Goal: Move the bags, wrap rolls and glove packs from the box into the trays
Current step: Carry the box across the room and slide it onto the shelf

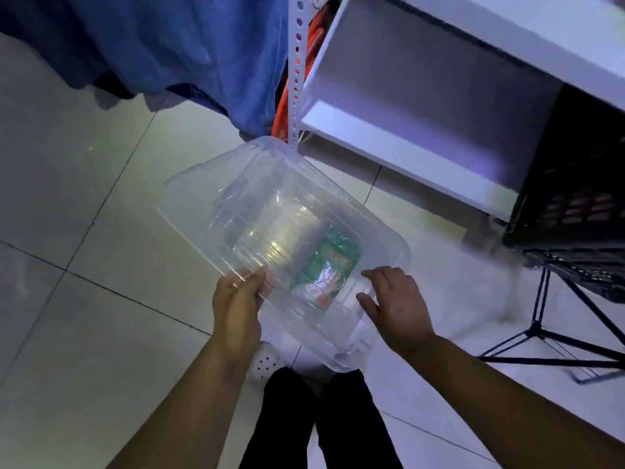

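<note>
Now both hands hold a clear box (236, 211) out in front of the person, over the tiled floor (84, 299). The left hand (236, 309) grips the near left corner, with its fingers curled over the rim and the thumb on top. The right hand (395, 306) holds the near right end, its fingers bent onto the rim and its thumb spread against the see-through wall. The box is turned at an angle, its far corner pointing toward the foot of a white shelf unit (422, 96).

Inside, against the right part of the bottom, lies a green glove pack (334, 262) with an orange patch at its near end; its print is too blurred to read. More clear plastic shapes show through the box beside the pack, but I cannot tell what they are.

A perforated white post (297, 62) stands at the shelf unit's left edge, with an orange cable (284, 106) just behind it. A blue cloth (169, 45) hangs down at upper left. A black crate (575, 181) sits to the right under the shelf, and a black tripod stand (548, 333) spreads its legs on the floor below it. Under the box's near edge a white perforated shoe (267, 362) and black trousers (331, 428) show.
</note>
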Demonstrator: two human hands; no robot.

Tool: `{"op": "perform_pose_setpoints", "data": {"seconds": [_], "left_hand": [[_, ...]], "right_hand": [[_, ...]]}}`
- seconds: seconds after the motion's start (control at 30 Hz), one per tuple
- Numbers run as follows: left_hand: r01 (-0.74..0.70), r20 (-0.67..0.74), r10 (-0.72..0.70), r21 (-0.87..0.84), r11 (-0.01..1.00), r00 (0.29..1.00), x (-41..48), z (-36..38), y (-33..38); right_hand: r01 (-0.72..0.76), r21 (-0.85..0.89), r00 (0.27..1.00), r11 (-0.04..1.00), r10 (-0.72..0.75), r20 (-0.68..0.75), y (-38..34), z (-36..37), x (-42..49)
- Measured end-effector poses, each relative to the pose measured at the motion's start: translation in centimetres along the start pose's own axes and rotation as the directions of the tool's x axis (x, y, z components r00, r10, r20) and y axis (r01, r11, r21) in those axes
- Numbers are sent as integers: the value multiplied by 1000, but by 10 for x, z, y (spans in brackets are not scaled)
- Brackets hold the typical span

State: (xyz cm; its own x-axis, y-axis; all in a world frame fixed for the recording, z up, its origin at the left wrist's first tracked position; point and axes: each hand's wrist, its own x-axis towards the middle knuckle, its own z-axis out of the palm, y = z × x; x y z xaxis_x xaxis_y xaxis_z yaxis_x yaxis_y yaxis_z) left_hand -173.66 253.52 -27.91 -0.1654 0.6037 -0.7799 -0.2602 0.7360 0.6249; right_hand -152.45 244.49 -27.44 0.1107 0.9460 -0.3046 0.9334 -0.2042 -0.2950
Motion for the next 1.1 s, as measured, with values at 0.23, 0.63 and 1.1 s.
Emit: {"op": "perform_pose_setpoints", "data": {"seconds": [0.23, 0.63, 1.1], "left_hand": [[59, -50, -54, 106, 993, 997, 55, -23, -71], [143, -226, 8, 643, 752, 974, 115, -40, -145], [143, -118, -105, 397, 907, 987, 103, -22, -159]], "right_hand": [[-342, -17, 939, 939, 343, 41, 62, 53, 51], [-364, -185, 929, 913, 369, -7, 98, 116, 74], [-731, 566, 604, 380, 747, 279, 112, 156, 45]]}}
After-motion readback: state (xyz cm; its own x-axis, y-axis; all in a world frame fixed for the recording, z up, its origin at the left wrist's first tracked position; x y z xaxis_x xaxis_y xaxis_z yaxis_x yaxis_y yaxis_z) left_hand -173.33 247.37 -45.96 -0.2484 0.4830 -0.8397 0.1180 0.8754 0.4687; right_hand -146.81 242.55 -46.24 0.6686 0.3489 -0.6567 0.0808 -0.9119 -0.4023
